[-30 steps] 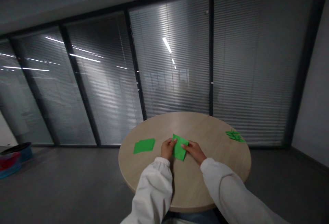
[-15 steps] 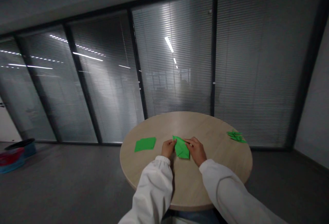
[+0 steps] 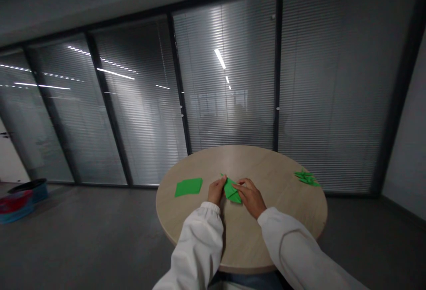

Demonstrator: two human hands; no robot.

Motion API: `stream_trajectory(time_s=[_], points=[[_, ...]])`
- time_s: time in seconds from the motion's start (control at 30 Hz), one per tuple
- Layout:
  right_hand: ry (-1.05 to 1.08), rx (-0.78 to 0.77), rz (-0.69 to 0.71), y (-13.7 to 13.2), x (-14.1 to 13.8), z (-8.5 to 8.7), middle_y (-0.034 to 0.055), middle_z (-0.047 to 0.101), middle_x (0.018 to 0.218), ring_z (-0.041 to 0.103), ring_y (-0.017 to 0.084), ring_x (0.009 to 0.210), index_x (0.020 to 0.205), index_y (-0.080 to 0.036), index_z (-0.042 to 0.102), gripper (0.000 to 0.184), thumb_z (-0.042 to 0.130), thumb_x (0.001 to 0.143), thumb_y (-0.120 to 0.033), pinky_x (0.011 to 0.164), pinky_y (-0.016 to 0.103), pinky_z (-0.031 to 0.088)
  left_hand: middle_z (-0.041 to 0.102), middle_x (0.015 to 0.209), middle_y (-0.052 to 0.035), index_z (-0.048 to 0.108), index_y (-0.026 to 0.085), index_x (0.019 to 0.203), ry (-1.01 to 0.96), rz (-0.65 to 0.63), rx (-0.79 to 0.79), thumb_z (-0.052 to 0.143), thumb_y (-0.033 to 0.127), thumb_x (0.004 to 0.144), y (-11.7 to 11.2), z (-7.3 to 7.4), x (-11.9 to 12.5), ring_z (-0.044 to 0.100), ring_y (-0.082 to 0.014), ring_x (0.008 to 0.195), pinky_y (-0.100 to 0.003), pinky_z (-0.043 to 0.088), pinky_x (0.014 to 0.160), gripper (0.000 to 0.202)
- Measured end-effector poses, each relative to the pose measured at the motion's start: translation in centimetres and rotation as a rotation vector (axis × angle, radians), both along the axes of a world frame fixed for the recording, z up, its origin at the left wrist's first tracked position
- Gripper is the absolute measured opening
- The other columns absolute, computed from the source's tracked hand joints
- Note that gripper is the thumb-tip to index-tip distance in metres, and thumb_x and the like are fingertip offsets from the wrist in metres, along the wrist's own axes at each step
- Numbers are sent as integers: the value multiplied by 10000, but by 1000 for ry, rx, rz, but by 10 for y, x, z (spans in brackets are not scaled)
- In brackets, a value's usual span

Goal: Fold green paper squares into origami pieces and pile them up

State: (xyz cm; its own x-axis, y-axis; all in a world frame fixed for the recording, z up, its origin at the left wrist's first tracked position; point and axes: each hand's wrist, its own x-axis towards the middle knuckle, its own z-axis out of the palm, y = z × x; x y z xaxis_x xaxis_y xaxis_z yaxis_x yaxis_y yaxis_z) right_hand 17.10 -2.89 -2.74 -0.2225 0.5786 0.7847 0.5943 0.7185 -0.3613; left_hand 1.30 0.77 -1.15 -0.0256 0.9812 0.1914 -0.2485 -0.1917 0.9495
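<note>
A partly folded sheet of green paper (image 3: 232, 192) is between my hands, just above the middle of the round table. My left hand (image 3: 217, 190) pinches its left edge, thumb near the top corner. From the other side, my right hand (image 3: 252, 196) has its fingertips closed on the paper's right edge; the thumb is partly hidden. Creases and a folded flap show on the paper's face. To the left lies a stack of flat green paper (image 3: 188, 187).
Several folded green paper pieces (image 3: 306, 177) lie in a small pile near the right edge of the wooden table (image 3: 248, 241). Glass partitions with blinds (image 3: 229, 81) stand behind it. Blue and red tubs (image 3: 20, 203) sit on the floor at far left.
The paper between my hands now looks narrower, its right side folded inward. My right fingers have shifted left across it, and my left thumb has moved up toward the top corner.
</note>
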Motion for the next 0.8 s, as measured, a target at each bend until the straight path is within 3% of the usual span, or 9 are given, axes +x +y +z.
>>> stream_trajectory(time_s=[0.23,0.33,0.43,0.53,0.8], points=[[183,-113,152,8,-2,-5,62,580,1063,548,182,1025,1100,-266,662,469,435,757,-41,927,338,457,618,518,-5,667,110,594,39,35,46,848,412,432,-10,8,-2,525,-113,476,-226,402,496,388],[430,-330,197,16,-2,-8,58,643,993,602,185,924,1107,-221,632,335,472,813,-201,848,332,484,605,501,10,665,116,609,41,10,60,844,398,432,-10,8,0,523,-113,468,-225,405,493,378],[562,-548,285,21,-2,-9,52,684,847,620,202,810,921,-173,673,293,575,772,-405,761,319,489,607,513,13,661,115,624,77,-30,76,842,386,439,-10,7,2,509,-101,454,-213,388,475,374],[603,-678,404,23,-3,-9,34,684,722,611,195,717,742,-157,675,337,652,677,-486,696,300,472,615,516,3,656,116,626,99,-55,81,839,391,451,-11,8,3,516,-104,455,-209,384,465,373],[674,-755,389,22,-4,-11,-1,653,592,571,164,587,628,-153,672,325,733,568,-467,610,276,430,658,578,-24,672,116,680,94,-85,78,847,403,445,-14,9,3,556,-119,485,-225,420,493,410]])
